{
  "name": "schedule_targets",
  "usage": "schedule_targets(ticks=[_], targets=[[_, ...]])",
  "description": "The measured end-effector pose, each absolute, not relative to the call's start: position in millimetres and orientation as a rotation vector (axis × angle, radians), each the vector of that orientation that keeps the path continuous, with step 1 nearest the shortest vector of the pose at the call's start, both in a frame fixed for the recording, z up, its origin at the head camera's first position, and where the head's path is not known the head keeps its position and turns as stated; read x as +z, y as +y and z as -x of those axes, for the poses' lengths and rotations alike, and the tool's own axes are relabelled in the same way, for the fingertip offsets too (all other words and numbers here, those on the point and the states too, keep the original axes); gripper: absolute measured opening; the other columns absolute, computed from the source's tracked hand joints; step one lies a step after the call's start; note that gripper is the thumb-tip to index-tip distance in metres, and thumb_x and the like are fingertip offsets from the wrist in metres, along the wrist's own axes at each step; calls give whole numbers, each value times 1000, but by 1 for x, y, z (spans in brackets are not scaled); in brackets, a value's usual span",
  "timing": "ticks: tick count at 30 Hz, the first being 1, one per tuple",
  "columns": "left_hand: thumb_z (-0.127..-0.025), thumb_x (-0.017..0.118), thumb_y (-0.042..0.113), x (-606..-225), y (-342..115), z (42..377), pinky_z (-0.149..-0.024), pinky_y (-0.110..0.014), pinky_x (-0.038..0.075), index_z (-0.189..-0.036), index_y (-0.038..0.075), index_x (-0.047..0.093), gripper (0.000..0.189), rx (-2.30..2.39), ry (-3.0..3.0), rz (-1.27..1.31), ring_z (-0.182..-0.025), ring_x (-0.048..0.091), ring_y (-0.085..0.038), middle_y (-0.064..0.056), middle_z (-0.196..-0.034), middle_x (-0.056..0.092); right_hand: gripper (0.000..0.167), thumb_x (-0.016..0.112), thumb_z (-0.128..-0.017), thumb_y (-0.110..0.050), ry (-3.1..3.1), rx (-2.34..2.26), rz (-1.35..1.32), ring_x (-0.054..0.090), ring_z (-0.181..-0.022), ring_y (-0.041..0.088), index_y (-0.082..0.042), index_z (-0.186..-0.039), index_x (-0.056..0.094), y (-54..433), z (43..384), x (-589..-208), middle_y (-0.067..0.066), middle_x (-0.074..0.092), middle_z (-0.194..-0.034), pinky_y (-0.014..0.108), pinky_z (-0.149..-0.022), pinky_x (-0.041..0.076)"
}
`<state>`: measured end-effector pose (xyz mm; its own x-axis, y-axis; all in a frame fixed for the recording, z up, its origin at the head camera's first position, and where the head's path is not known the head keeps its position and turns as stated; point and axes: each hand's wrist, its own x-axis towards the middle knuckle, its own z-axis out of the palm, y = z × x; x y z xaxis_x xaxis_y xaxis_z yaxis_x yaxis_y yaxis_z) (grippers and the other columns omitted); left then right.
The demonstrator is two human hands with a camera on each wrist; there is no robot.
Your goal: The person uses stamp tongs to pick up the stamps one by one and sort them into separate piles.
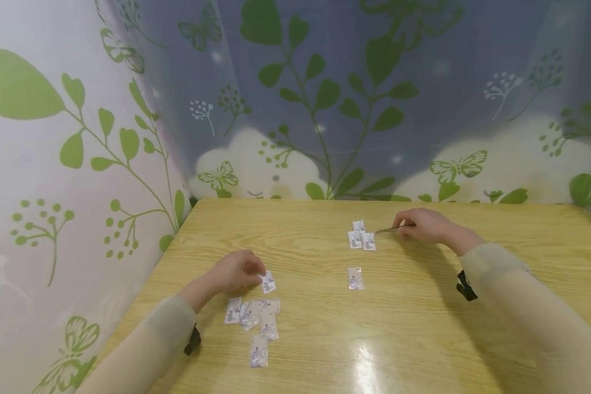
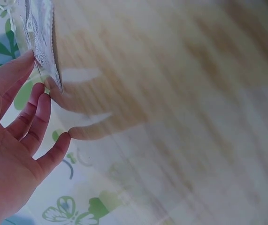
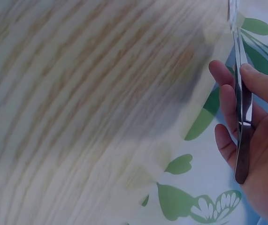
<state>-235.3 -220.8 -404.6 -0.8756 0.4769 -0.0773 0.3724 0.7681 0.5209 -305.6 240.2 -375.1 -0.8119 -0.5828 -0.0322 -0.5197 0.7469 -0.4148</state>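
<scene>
My left hand [image 1: 238, 271] pinches a small white printed packet [image 1: 268, 282] between thumb and fingers, just beyond a loose pile of similar packets. In the left wrist view, the serrated edge of the packet [image 2: 44, 42] shows beside the thumb. My right hand [image 1: 421, 225] holds metal tweezers [image 3: 242, 108] between thumb and fingers. The tweezers' tips point left, right at the corner of the front right packet [image 1: 369, 241] in a group of three. The other two are a rear packet [image 1: 358, 225] and a left packet [image 1: 354, 239], overlapping each other.
A single packet [image 1: 355, 278] lies in front of the group. Several packets overlap near my left forearm, among them a left one [image 1: 233, 310] and a front one [image 1: 258, 351]. The wooden table [image 1: 423, 328] meets a leaf-patterned curtain [image 1: 295, 109] behind and at left.
</scene>
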Motion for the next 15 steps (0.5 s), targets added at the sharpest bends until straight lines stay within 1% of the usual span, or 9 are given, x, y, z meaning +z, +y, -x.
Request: schedule_targets(ticks=[2, 5, 9, 15], targets=[[-84, 75, 14, -406, -221, 236, -90, -43, 47, -93, 16, 70, 10, 758, 2757, -671, -91, 59, -15, 8, -90, 61, 16, 56, -97, -6, 2787, -612, 888, 61, -75, 17, -4, -110, 65, 243, 304, -373, -1, 67, -81, 42, -69, 49], [-84, 76, 14, -406, -221, 237, -90, -43, 47, -93, 16, 70, 11, 767, 2760, -668, -93, 60, -17, 7, -91, 62, 17, 56, -97, -5, 2784, -647, 883, 64, -78, 22, -2, -112, 64, 245, 299, -369, 1, 68, -84, 43, -69, 51], [-83, 76, 14, -407, -220, 236, -92, -44, 46, -92, 17, 70, 11, 773, 2763, -659, -96, 61, -19, 6, -92, 62, 18, 55, -97, -5, 2785, -693, 850, 65, -79, 26, -2, -113, 63, 244, 290, -365, 4, 68, -85, 40, -67, 51], [-83, 76, 13, -405, -220, 236, -91, -44, 46, -92, 16, 70, 11, 772, 2761, -661, -95, 60, -19, 6, -91, 61, 20, 55, -99, -8, 2770, -755, 855, 65, -80, 26, -1, -117, 60, 234, 280, -363, 5, 67, -86, 38, -69, 52]])
